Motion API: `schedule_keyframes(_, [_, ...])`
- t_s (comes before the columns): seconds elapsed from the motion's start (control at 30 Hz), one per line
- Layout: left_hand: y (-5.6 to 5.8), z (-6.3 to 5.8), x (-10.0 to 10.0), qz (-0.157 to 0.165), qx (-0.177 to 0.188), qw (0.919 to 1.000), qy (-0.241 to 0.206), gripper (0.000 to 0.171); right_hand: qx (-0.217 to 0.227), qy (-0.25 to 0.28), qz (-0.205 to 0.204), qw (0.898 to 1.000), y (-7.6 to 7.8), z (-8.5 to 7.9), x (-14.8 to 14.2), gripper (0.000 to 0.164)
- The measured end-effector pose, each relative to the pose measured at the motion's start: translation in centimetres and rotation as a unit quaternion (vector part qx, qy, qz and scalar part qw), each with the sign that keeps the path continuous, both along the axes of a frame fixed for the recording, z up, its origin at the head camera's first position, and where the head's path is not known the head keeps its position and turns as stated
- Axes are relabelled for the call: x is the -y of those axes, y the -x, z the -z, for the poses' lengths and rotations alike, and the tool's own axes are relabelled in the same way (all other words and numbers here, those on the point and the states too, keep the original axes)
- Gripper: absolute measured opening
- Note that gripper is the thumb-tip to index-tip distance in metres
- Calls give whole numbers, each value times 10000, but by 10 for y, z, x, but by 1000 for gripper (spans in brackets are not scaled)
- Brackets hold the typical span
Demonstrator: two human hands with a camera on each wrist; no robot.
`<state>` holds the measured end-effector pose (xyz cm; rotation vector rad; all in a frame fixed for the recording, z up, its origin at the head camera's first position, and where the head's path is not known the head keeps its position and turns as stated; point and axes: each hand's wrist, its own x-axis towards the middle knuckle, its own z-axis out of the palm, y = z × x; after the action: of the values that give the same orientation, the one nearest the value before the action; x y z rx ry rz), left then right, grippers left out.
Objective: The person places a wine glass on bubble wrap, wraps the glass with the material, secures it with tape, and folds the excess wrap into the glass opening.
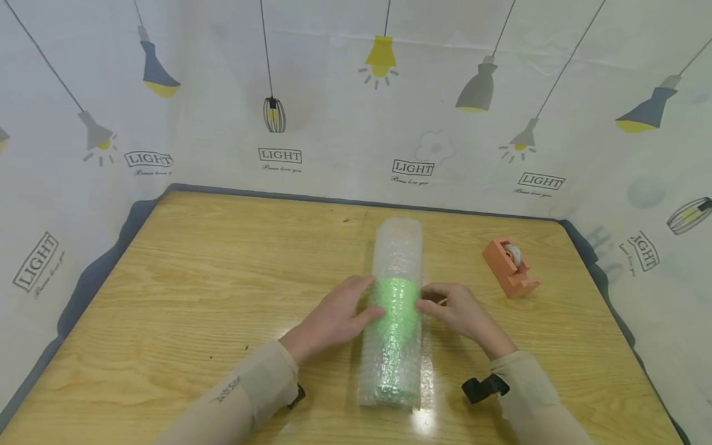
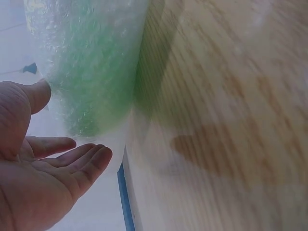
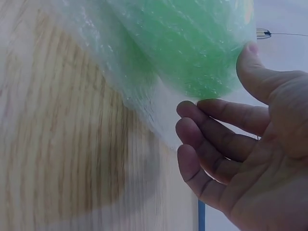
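Grip: neither hand is clenched. We record the left hand with its thumb against the bubble-wrap bundle and its fingers extended; the right hand sets its thumb on the opposite flank, fingers loosely bent. Whether any fingertip carries load, we cannot tell.

Reason, in our judgement: opposed light contact keeps a rounded bundle from rolling and the wrap from springing loose, without crushing it. A loose flap runs down to the table on the right.

Position: the bundle lies on the table between the hands, long axis pointing away from us. Inside shows a green object; both thumbs sit near its far end, with wrap extending beyond. We note an orange tape dispenser off to the right, probably parked there for easy reach.
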<state>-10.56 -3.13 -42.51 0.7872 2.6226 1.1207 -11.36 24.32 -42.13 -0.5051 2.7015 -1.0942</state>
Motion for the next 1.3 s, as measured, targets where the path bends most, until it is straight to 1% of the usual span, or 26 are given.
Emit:
schedule_keyframes(0.13, [-1, -2, 3, -15, -66, 10000, 42, 69, -13, -55, -77, 10000, 1, 0, 5, 31])
schedule_keyframes(0.37, [-1, -6, 4, -114, -62, 9997, 187, 70, 43, -292, -163, 9994, 3, -1, 8, 32])
schedule_keyframes(0.53, [-2, -5, 0, -277, 30, 9995, 127, 74, 224, -411, -90, 9989, 3, -3, 7, 34])
schedule_keyframes(0.7, [-2, -4, -4, -422, 81, 9991, 29, 75, 335, -439, 78, 9984, 1, -6, 5, 37])
schedule_keyframes(0.87, [-3, -5, -9, -497, 180, 9985, -114, 75, 183, -293, 127, 9993, -1, -10, 2, 27])
schedule_keyframes(1.0, [-4, -8, -12, -547, 273, 9979, -229, 74, -31, -207, 15, 9998, -2, -14, 1, 21])
schedule_keyframes(1.13, [-5, -10, -15, -642, 308, 9971, -255, 74, -91, -210, -65, 9997, -4, -18, 0, 21])
schedule_keyframes(1.3, [-4, -8, -17, -746, 387, 9958, -364, 74, -113, -271, 11, 9996, -6, -22, 5, 24])
